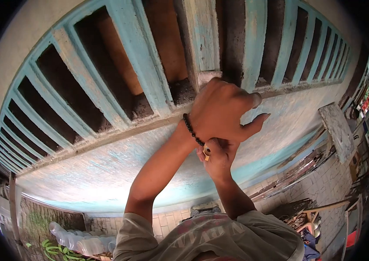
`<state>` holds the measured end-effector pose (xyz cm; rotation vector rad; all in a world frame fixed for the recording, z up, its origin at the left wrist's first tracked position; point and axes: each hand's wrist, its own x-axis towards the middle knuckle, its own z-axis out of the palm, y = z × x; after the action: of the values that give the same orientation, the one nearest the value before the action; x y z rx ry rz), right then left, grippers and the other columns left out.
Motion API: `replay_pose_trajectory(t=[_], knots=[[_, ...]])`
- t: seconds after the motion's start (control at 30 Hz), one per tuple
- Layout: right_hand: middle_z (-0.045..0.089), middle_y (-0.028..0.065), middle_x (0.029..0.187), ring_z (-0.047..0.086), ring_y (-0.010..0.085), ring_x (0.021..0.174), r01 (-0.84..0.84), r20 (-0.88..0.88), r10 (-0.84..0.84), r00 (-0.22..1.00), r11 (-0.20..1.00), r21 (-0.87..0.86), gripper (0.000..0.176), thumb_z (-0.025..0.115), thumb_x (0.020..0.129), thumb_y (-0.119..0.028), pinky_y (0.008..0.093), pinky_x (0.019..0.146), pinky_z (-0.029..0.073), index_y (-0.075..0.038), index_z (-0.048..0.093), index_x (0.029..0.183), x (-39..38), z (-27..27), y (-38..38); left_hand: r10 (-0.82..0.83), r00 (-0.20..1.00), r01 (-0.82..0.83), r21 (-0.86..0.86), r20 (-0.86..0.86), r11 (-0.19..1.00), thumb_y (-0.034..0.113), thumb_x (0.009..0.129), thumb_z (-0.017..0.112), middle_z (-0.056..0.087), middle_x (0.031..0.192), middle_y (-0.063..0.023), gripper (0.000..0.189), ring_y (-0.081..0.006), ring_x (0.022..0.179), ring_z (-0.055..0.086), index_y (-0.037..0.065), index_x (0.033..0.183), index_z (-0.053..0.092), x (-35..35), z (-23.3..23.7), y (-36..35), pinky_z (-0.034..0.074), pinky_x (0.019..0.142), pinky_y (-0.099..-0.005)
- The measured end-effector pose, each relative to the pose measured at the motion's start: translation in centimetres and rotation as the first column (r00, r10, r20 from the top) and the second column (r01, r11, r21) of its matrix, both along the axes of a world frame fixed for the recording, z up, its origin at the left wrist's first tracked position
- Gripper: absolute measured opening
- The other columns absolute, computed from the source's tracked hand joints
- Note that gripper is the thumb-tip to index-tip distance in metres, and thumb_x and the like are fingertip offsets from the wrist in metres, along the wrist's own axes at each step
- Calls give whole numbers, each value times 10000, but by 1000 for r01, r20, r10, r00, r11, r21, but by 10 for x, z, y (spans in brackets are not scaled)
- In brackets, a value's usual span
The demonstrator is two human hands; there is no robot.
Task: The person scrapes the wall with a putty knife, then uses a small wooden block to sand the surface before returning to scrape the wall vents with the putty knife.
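Note:
My left hand, with a black bead bracelet at its wrist, reaches up to the window sill at the foot of a worn post. Its knuckles overlap a small pale block there. Thumb and forefinger stand apart at the right, with a gap between them; the other fingers are mostly hidden. Close under the left wrist is my right hand, fingers curled in. A yellow ring with a dark centre shows at those fingers. I cannot tell what the right hand grips.
Turquoise, peeling window bars stand in a row above the sill. Below them runs a scuffed wall. A weathered board and wooden strips lean at the right. Clear plastic containers sit at lower left on the floor side.

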<state>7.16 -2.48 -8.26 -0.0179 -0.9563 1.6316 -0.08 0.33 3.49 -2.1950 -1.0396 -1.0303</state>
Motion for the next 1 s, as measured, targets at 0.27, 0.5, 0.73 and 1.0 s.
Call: replay_pose_trajectory(t=[0.27, 0.5, 0.73, 1.0], knots=[[581, 65, 696, 509, 86, 469, -43, -11, 44, 999, 998, 40, 208, 554, 932, 58, 226, 406, 393, 7, 472, 1117, -5, -4, 1, -9, 1000, 10, -34, 12, 999, 327, 771, 814, 514, 455, -41, 268, -217, 390, 539, 73, 758, 731, 0, 0, -1, 392, 402, -321], [582, 66, 684, 514, 86, 473, -24, -7, 25, 1000, 994, 110, 97, 556, 917, 73, 226, 407, 392, 27, 533, 1000, -7, 8, 17, -6, 1000, 6, 35, -14, 999, 317, 761, 805, 501, 461, -52, 257, -237, 409, 533, 77, 742, 713, 2, 13, 8, 399, 423, -346], [568, 44, 625, 511, 92, 451, 19, -15, -19, 1000, 999, -43, 49, 561, 901, 81, 235, 406, 389, 33, 570, 893, 1, 11, -5, -42, 997, 44, -45, 58, 998, 293, 752, 815, 521, 477, -56, 240, -222, 428, 567, 75, 746, 714, 3, -3, 1, 409, 440, -323], [575, 55, 654, 525, 95, 461, -30, -23, 33, 999, 993, 117, 69, 562, 913, 80, 236, 406, 388, 30, 536, 952, -2, 15, 11, 44, 995, -39, -56, 86, 998, 344, 764, 782, 568, 510, -98, 290, -298, 491, 605, 67, 711, 715, 9, 15, -2, 469, 486, -384]])
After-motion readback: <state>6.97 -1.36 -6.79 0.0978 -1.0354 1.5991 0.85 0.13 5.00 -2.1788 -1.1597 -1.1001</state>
